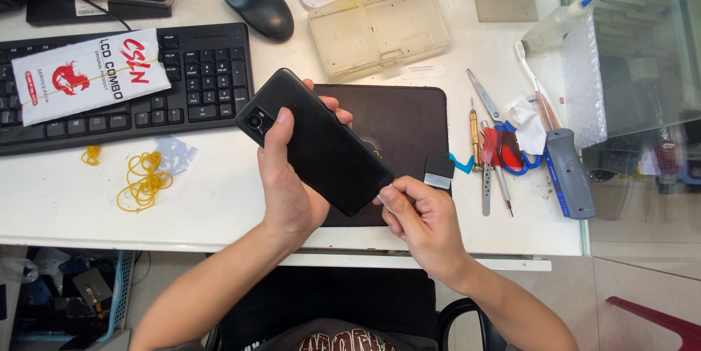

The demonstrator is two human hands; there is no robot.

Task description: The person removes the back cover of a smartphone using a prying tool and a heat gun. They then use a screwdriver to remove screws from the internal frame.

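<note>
left hand [286, 176] gripping black phone [314, 139] back-side up over dark mat [409, 121], right hand [420, 223] pinching thin clear pick [382, 200] at its lower corner.

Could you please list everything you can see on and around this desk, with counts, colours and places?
phone: one, black, back up, held above the mat
mat: one, dark brown, desk centre
keyboard: one, black, upper left
packet: one, white and red, on the keyboard
mouse: one, black, top
plastic box: one, clear, open, top centre
rubber bands: several, yellow, left
hand tools: several, right of the mat
left hand: grips the phone
right hand: at the phone's lower corner
</note>
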